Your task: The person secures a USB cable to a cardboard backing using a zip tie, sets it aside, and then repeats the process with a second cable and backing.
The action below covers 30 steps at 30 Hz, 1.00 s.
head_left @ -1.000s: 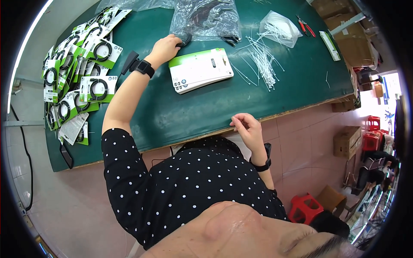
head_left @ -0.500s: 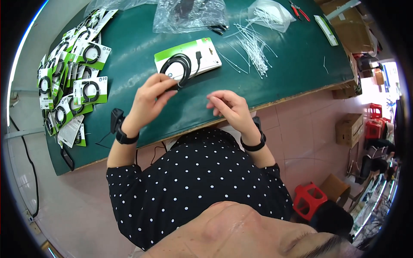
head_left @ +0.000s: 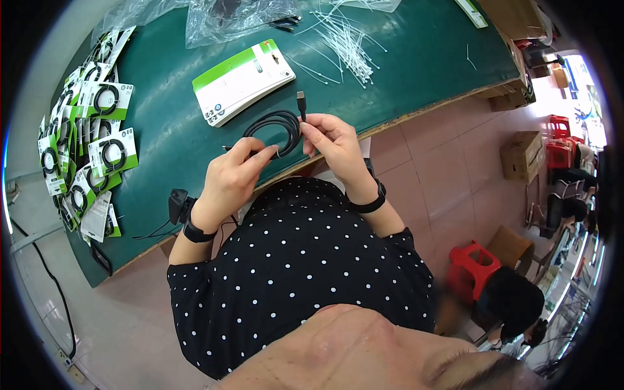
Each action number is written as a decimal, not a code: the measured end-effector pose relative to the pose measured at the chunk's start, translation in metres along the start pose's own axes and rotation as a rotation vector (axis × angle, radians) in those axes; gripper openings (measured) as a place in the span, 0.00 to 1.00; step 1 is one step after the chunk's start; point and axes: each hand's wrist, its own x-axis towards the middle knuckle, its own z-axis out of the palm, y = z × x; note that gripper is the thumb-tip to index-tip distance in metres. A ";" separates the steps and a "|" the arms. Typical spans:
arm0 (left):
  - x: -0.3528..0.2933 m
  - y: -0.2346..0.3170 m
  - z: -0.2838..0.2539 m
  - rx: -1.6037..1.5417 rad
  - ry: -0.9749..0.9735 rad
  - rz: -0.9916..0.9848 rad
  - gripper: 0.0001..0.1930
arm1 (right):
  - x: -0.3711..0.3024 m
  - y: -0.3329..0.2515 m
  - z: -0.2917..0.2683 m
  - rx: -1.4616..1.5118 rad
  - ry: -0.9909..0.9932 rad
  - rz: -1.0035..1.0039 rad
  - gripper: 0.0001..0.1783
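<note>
A coiled black USB cable (head_left: 267, 121) hangs between my two hands, above the table's near edge. My left hand (head_left: 235, 170) pinches the bottom of the coil between thumb and fingers. One plug sticks out just beyond those fingers. The fingers of my right hand (head_left: 330, 139) are closed on the cable just below the other plug (head_left: 301, 104), which points up and away from me. Beyond the cable lies a stack of white and green packaging cards (head_left: 243, 80).
Many carded black cables (head_left: 114, 155) are heaped at the table's left. White zip ties (head_left: 351, 55) lie spread at the back, beside clear plastic bags (head_left: 234, 23). A red stool (head_left: 473, 268) stands on the floor to the right.
The coil has come off the cards toward me in my left hand. My right hand, which held nothing, has taken hold near one plug. The view has shifted.
</note>
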 end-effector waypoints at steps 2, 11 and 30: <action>0.002 0.003 0.000 0.022 -0.024 -0.001 0.17 | -0.002 0.004 -0.002 0.012 0.007 -0.015 0.13; -0.007 0.005 0.016 -0.091 0.333 -0.182 0.11 | 0.013 -0.004 0.006 0.016 0.080 -0.038 0.12; 0.009 -0.006 0.043 -1.886 0.002 -0.713 0.12 | 0.006 -0.008 0.014 0.426 -0.208 0.297 0.12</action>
